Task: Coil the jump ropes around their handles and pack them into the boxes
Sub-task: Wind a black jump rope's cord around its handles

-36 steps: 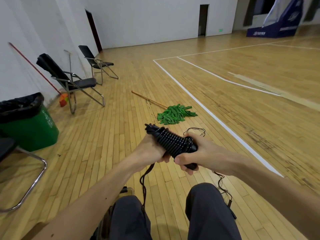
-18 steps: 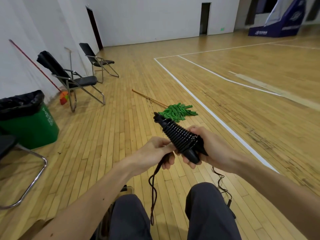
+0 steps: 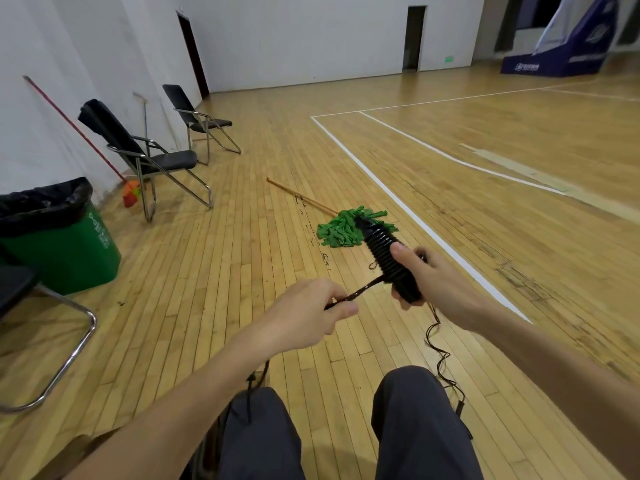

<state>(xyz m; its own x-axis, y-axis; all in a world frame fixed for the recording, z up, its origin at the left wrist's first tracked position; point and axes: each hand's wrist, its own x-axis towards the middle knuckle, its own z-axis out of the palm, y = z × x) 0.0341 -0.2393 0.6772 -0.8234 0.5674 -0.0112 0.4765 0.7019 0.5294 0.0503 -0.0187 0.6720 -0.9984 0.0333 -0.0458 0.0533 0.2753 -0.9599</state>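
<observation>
Since 0.5 s earlier the left hand point(image 3: 311, 313) had pulled leftward, fingers pinching a taut rope strand point(image 3: 360, 292), while the right hand point(image 3: 436, 285) gripped the mostly coiled handles point(image 3: 384, 254) with curled fingers above the floor point(image 3: 225, 271); loose rope point(image 3: 440, 351) remained, and no box was visible.

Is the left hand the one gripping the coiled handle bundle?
No, the right hand grips the coiled bundle, while the left hand pinches the loose rope strand running off it.

the left hand point(image 3: 308, 317) and right hand point(image 3: 440, 282) are bare, as are both forearms point(image 3: 207, 375). dark grey trousers point(image 3: 415, 427) of plain, smooth cloth cover the two knees.
</observation>
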